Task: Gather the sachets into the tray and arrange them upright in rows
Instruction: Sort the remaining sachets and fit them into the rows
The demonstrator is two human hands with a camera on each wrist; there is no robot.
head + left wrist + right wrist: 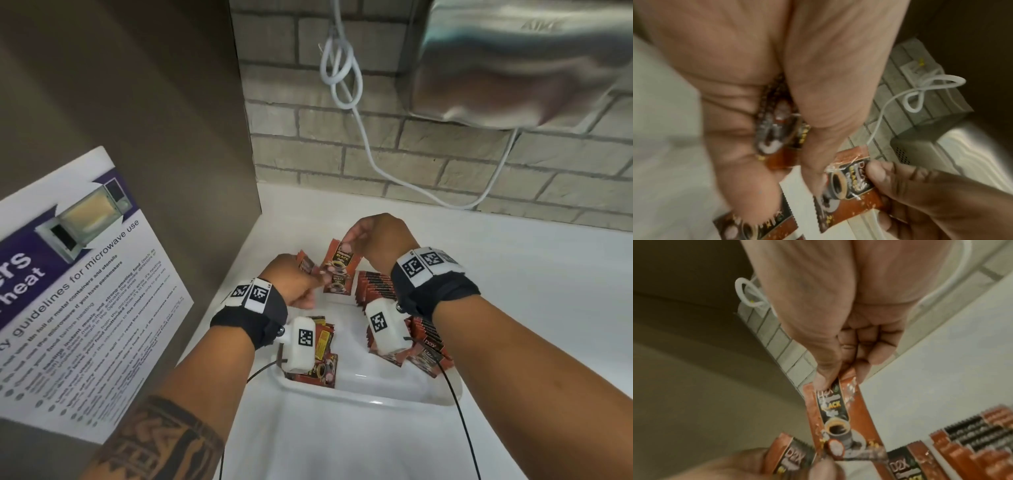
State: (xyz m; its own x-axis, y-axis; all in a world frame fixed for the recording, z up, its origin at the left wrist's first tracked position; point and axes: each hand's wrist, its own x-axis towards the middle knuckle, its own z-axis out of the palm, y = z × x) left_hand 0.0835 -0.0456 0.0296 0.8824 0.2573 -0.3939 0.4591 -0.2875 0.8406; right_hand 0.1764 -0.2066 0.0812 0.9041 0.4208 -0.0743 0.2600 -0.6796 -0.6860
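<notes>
Sachet point(339, 262): frame centre, above tray point(363, 399) far end, long axis vertical; right hand point(373, 240) pinches top edge, left hand point(294, 281) grips sachet bunch point(305, 263) beside it; upright rows point(375, 286) lower right, nearer right hand

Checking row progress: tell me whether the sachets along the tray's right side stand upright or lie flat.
Upright. The sachets along the right of the tray stand on edge, packed side by side in a row.
</notes>
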